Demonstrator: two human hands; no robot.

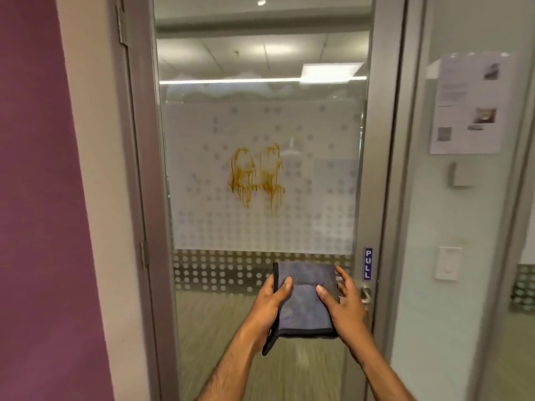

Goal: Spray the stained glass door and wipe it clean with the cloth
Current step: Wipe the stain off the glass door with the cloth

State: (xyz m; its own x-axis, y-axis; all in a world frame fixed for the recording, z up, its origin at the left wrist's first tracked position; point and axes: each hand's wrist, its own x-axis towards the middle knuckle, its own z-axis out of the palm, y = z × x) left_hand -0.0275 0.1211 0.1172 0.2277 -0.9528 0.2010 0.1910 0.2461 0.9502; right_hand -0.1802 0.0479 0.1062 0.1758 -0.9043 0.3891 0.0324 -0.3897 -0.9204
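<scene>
A glass door [202, 227] in a grey metal frame fills the middle of the view. Its frosted dotted band carries an orange-brown stain [256, 175] with drips running down, at about chest height. Below the stain I hold a folded grey-blue cloth [305, 302] with a dark edge in front of the glass. My left hand [270, 308] grips its left side, thumb on top. My right hand [346, 305] holds its right side. No spray bottle is in view.
A door handle [366, 296] and a blue PULL sign [367, 264] sit on the door's right stile. A purple wall [37, 198] stands at the left. On the right glass panel hang a paper notice [469, 105], a grey card reader [460, 175] and a white switch [448, 263].
</scene>
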